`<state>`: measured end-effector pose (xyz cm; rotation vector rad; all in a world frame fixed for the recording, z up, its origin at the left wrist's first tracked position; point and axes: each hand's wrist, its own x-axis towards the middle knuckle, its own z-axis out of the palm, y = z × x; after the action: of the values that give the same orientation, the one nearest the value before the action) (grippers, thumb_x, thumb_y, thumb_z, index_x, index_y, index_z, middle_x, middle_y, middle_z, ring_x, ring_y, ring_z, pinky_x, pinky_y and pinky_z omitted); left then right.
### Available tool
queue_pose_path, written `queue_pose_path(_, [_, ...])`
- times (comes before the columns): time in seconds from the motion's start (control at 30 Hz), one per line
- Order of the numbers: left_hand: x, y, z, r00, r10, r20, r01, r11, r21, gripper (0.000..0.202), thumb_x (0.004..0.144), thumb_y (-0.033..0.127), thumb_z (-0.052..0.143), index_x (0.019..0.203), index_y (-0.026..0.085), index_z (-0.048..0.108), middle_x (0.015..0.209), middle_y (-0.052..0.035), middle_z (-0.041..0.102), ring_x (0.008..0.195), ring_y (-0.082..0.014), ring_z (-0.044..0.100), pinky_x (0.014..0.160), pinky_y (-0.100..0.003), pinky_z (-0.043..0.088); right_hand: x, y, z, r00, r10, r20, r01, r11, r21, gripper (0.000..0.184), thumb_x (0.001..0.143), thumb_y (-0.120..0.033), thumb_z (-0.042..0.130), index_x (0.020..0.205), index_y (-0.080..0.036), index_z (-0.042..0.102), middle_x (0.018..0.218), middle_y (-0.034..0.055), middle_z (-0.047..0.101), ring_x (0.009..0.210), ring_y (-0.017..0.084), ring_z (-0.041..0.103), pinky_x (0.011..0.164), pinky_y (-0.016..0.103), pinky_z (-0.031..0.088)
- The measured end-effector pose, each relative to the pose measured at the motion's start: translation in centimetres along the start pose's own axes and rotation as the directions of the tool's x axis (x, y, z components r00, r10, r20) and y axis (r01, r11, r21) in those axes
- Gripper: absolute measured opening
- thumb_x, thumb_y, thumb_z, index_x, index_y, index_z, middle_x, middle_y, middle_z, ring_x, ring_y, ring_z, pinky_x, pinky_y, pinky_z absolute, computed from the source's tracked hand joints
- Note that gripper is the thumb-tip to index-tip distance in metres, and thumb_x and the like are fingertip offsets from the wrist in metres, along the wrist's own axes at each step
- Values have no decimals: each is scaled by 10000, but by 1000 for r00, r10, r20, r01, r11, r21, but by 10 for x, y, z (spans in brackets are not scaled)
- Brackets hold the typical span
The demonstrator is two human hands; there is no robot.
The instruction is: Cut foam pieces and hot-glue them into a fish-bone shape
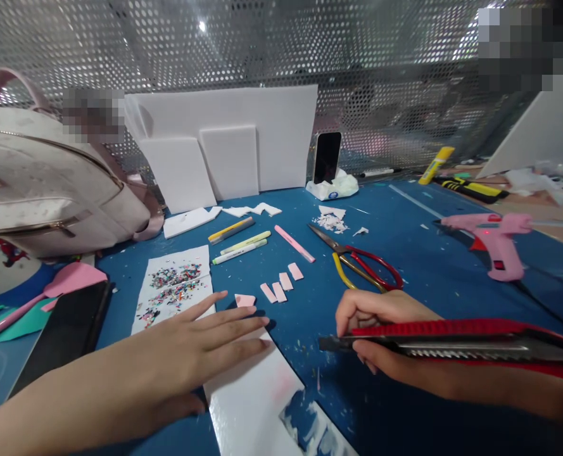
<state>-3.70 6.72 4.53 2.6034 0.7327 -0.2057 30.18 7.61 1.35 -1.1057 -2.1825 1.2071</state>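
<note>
My left hand [200, 348] lies flat with fingers stretched out over a glossy white board [243, 411], which has a faint pink smudge and a ragged edge. In my right hand [380, 316] is a red utility knife [456, 345], pinched near its dark front end and held to the right of the board. Several small pink strips [281, 285] lie beyond my fingertips, and one more pink piece [244, 300] sits close to my left fingers. Scissors [352, 253] with red and yellow handles rest open just past my right hand.
Glitter paper [167, 259], highlighters [243, 244] and foam scraps [193, 221] lie at mid-table. White boards [281, 139] lean at the back beside a propped phone [327, 157]. A pink glue gun [494, 237] stands right; a backpack [57, 183] and black phone [67, 329] are left.
</note>
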Motion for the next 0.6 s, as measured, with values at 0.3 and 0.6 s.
queue_pose_path(0.3, [6, 30, 66, 874, 181, -450, 61, 879, 473, 401, 1063, 249, 447, 1447, 333, 529, 1293, -32, 705, 1219, -216, 663, 1036, -356, 541, 5, -4, 22, 976, -205, 74, 210, 975, -69, 119, 884, -223, 572, 1003, -235, 559, 745, -11, 683, 580, 131, 593, 525, 229, 424])
queue_pose_path(0.6, [13, 23, 70, 809, 76, -583, 225, 876, 427, 480, 990, 610, 471, 1189, 234, 693, 1155, 16, 765, 1066, -131, 738, 974, -190, 567, 23, -2, 36, 949, -302, 92, 307, 951, -48, 160, 869, -170, 568, 1007, -228, 514, 621, -71, 568, 484, 85, 497, 504, 200, 386])
